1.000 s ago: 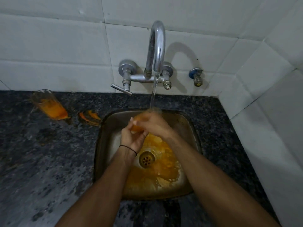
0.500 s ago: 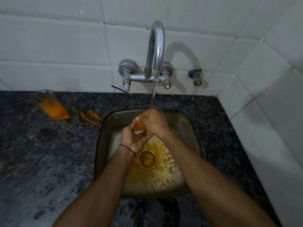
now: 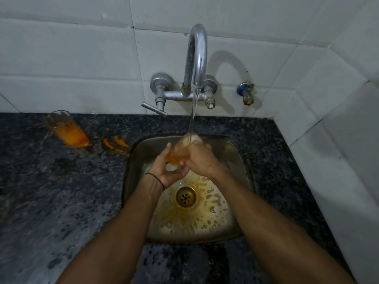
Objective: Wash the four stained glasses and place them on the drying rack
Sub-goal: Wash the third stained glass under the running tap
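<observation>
Over the steel sink (image 3: pixel 242 160) I hold an orange-stained glass (image 3: pixel 180 152) with its mouth up under the running stream from the tap (image 3: pixel 196 58). My left hand (image 3: pixel 166 171) cups the glass from below and its left side. My right hand (image 3: pixel 202 158) wraps around its right side. Orange-tinted water half fills it. A second stained glass (image 3: pixel 65 130) with orange residue stands on the dark granite counter (image 3: pixel 51 201) at the far left, near the wall.
An orange spill (image 3: pixel 115 144) lies on the counter between the second glass and the sink. Orange-tinted water and bubbles surround the drain (image 3: pixel 186 196). A small blue-capped valve (image 3: pixel 246 93) sticks out of the white tiled wall. No drying rack is in view.
The glass has turned mouth-up under the stream and is filling. The thick orange pool in the sink has drained to thin streaks and bubbles.
</observation>
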